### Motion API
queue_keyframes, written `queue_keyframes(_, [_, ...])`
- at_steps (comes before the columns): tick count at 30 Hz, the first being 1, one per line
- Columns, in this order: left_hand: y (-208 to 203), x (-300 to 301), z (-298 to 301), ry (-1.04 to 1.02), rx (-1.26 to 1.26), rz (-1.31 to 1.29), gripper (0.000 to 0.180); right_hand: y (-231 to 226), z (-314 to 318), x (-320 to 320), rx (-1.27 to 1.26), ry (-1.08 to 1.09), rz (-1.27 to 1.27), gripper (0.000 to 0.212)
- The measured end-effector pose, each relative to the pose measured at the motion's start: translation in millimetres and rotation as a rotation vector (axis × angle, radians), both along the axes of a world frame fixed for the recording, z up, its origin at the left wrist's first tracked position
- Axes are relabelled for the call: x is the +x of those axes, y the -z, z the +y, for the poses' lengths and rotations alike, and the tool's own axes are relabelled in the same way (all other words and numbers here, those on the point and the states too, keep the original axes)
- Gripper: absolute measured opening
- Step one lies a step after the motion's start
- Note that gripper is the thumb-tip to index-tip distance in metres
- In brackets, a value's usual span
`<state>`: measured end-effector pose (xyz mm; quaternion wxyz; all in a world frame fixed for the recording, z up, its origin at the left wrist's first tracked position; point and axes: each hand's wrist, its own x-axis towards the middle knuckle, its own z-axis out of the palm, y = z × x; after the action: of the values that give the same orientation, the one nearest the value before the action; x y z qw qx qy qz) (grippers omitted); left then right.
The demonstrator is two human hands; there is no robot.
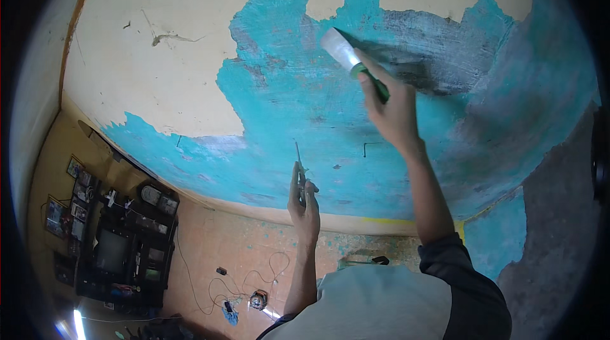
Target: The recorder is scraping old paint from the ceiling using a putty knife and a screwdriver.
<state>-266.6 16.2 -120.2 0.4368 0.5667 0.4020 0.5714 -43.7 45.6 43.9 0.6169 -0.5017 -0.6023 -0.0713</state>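
My right hand (395, 110) is closed round the green handle of a putty knife (341, 49). Its wide metal blade points up and left, close to the wall, over the border of turquoise paint (279, 102) and a bare grey patch (438, 45); I cannot tell whether it touches. Lower and to the left, my left hand (306, 213) is closed on a thin, grey, blade-like tool (297, 151) seen edge-on, pointing up. Its handle is mostly hidden by the fingers. Cream paint (171, 83) with a ragged edge covers the wall's upper left.
Several nails or hooks stick out of the wall, one bent hook (365, 148) between my hands. A black cabinet (127, 238) with a screen stands at lower left. Cables (213, 299) and paint flakes (270, 238) lie on the reddish floor.
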Motion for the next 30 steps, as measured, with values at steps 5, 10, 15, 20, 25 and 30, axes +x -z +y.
queue_keyframes(5, [-1,2,2,0.007,0.042,0.016,0.051,-53,-46,46,-0.147,0.133,-0.102,0.028])
queue_keyframes(10, [-6,10,-5,0.037,0.005,0.013,0.052,-87,-25,63,0.056,0.129,-0.322,0.026])
queue_keyframes(15, [-2,11,-9,0.031,0.014,0.020,0.052,-102,-6,13,-0.107,0.113,-0.342,0.025])
queue_keyframes(20, [0,3,-10,0.025,0.010,0.044,0.053,-90,-22,35,0.072,0.152,-0.364,0.026])
queue_keyframes(25, [9,0,-5,-0.008,0.008,-0.019,0.052,-77,-35,46,0.246,0.220,-0.272,0.028])
queue_keyframes(30, [-1,3,-7,0.018,-0.006,0.010,0.051,-33,2,31,0.387,0.269,-0.223,0.041])
